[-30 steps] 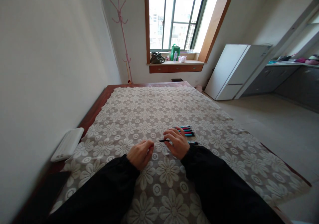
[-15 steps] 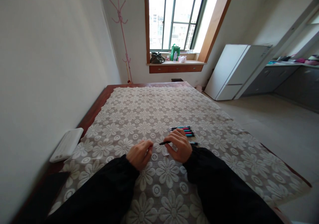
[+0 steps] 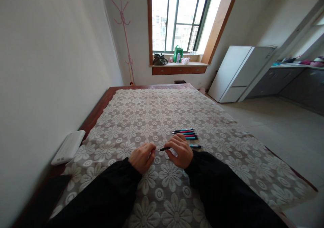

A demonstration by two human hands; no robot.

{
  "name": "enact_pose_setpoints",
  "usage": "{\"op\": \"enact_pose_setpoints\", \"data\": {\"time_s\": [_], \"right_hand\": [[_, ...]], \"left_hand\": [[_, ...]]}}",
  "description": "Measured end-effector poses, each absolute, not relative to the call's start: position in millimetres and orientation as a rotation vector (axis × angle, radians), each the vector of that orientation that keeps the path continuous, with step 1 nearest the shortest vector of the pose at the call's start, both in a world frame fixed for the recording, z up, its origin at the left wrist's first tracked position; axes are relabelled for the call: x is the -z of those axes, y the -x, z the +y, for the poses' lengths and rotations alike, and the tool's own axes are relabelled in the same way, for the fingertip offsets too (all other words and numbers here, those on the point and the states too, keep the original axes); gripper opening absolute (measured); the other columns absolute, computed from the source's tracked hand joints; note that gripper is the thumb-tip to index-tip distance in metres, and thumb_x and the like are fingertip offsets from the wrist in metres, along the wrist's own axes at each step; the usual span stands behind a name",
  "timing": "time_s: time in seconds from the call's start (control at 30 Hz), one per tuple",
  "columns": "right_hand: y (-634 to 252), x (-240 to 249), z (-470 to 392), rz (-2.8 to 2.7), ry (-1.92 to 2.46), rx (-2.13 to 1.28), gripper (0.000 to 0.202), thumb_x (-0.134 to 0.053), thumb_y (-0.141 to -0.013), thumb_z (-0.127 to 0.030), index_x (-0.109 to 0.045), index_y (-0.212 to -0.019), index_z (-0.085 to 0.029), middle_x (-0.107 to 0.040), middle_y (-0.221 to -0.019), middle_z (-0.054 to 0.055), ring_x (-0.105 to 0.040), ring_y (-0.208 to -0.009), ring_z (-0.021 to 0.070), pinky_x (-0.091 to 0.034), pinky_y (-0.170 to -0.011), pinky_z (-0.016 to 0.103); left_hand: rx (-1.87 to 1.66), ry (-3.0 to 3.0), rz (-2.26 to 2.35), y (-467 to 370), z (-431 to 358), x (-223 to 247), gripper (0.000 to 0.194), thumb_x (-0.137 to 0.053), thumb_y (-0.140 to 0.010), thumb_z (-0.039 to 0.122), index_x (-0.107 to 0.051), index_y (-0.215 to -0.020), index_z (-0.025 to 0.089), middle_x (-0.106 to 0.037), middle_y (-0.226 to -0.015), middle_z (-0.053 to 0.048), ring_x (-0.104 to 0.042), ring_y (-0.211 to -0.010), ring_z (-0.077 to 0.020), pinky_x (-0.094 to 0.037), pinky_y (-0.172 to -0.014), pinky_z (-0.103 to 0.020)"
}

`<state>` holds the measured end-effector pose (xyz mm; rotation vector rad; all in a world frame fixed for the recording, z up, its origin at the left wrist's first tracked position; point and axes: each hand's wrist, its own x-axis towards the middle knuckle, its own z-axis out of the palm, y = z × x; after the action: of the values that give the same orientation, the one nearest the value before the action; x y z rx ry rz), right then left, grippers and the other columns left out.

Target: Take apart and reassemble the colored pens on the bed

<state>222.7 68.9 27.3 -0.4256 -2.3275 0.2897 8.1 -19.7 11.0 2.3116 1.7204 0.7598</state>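
Note:
My right hand is closed on a short black pen part, with its narrow end pointing at my left hand. The fingers of my left hand are pinched together just left of that end; what they hold, if anything, is too small to make out. A thin pale bit shows in the gap between the two. Beyond my right hand lie several pens in a row, blue, pink and black, partly hidden by the fingers. One more blue and black pen rests beside my right wrist.
A flower-patterned lace cloth covers the table. At the left edge lie a white box-shaped device and a dark flat object. Farther off stand a pink coat rack, a window sill with bags and a white fridge.
My right hand has moved slightly left and down, bringing the black pen part closer to my left hand. My left hand stays almost in place.

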Motion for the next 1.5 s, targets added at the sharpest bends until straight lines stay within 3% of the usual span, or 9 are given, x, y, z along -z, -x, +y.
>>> {"op": "enact_pose_setpoints", "data": {"time_s": [1.23,1.5], "right_hand": [[-216.8,-15.5,67.0,-2.418,0.36,-0.283,0.006,-0.059,-0.097,-0.024,-0.061,-0.102,-0.021,-0.068,-0.086,0.003,-0.057,-0.084,0.0204,-0.037,-0.09,0.042],[-215.5,-16.2,67.4,-2.408,0.343,-0.25,0.007,-0.059,-0.099,-0.026,-0.062,-0.102,-0.021,-0.067,-0.084,0.002,-0.056,-0.081,0.0192,-0.036,-0.087,0.039]], "left_hand": [[-0.76,-2.378,1.666,-8.5,-19.3,-11.9,0.015,-0.04,-0.099,0.021,-0.055,-0.1,0.021,-0.065,-0.085,-0.003,-0.067,-0.081,-0.0191,-0.053,-0.072,-0.03],[-0.772,-2.329,1.634,-4.7,-19.2,-5.7,0.018,-0.042,-0.1,0.024,-0.052,-0.114,0.021,-0.07,-0.097,-0.007,-0.071,-0.083,-0.0199,-0.057,-0.075,-0.032]]}}
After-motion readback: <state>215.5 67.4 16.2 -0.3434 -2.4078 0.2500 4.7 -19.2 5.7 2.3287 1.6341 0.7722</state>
